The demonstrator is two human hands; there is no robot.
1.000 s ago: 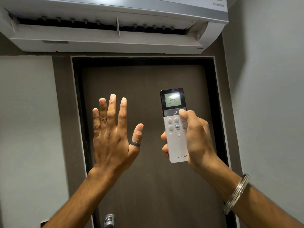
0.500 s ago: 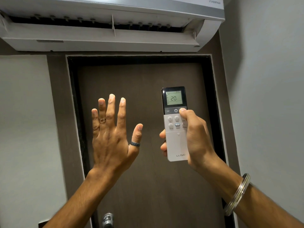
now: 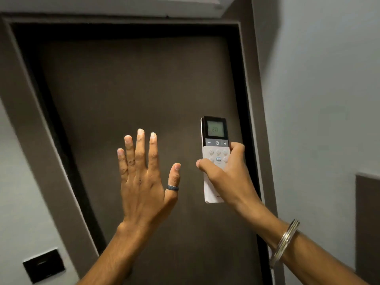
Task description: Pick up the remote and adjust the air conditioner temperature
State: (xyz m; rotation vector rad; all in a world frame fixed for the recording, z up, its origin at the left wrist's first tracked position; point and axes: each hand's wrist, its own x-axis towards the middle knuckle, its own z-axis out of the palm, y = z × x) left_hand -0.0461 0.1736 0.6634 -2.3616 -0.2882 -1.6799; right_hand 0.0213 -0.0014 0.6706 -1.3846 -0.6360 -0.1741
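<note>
head view, left to right: a black switch plate (image 3: 44,265) on the wall low at left; the left hand (image 3: 144,182) raised, empty, fingers spread wide before the dark door (image 3: 144,89); just beside it the right hand (image 3: 228,175) grips the remote (image 3: 214,153) upright, screen reading 20, thumb across the buttons.

remote (image 3: 213,159) screen reads 20, minus, plus keys
</note>
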